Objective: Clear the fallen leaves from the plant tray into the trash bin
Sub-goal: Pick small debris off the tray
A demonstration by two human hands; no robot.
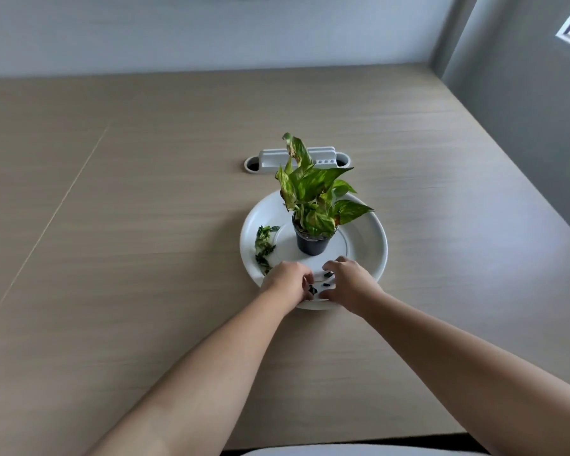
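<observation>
A round white plant tray (369, 238) sits mid-table with a small black pot (312, 242) holding a green variegated plant (313, 192). Several fallen dark green leaves (264, 246) lie along the tray's left inner rim. A few small dark leaf bits (326, 284) lie at the tray's near rim, between my hands. My left hand (288, 279) rests on the near rim, fingers curled over dark leaf pieces. My right hand (349, 281) lies next to it with fingers bent down onto the rim. No trash bin is in view.
A white cable-port cover with a raised holder (297, 158) sits in the wooden table (129, 209) just behind the tray. A grey wall (524, 126) runs along the table's right side.
</observation>
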